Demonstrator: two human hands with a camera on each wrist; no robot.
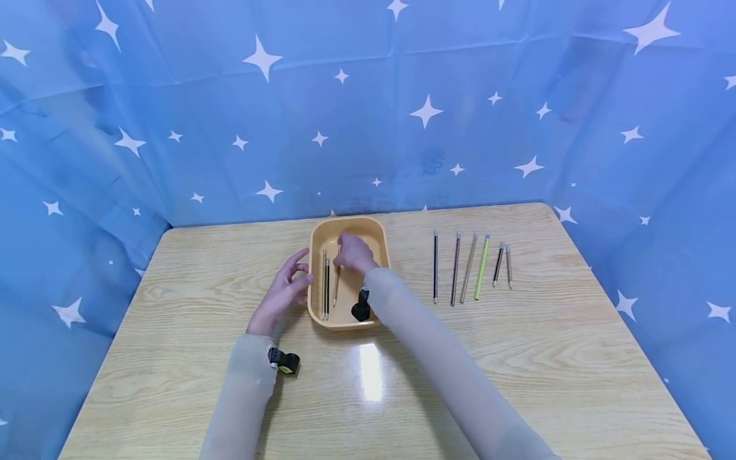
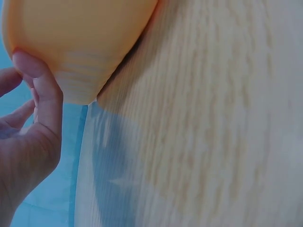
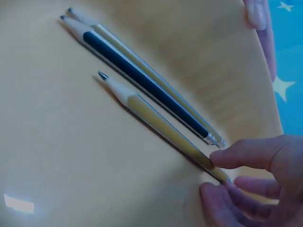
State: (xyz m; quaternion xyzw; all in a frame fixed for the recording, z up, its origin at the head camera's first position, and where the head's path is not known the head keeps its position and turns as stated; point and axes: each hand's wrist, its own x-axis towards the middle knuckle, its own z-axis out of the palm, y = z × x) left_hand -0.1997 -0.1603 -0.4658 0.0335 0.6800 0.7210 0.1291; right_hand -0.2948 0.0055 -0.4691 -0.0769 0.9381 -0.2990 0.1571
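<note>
With our right hand (image 1: 354, 253) we pinch a slender gold wooden pencil (image 3: 164, 127) near its blunt end, inside the round-cornered orange plastic tray (image 1: 340, 326) beneath that hand, while our left hand (image 1: 285, 286), fingers apart, touches the tray's rim nearest it.

Pale grey sleeves (image 1: 241, 390), black wrist cameras (image 1: 292, 363) — the left with a yellowish patch (image 1: 285, 369)
</note>
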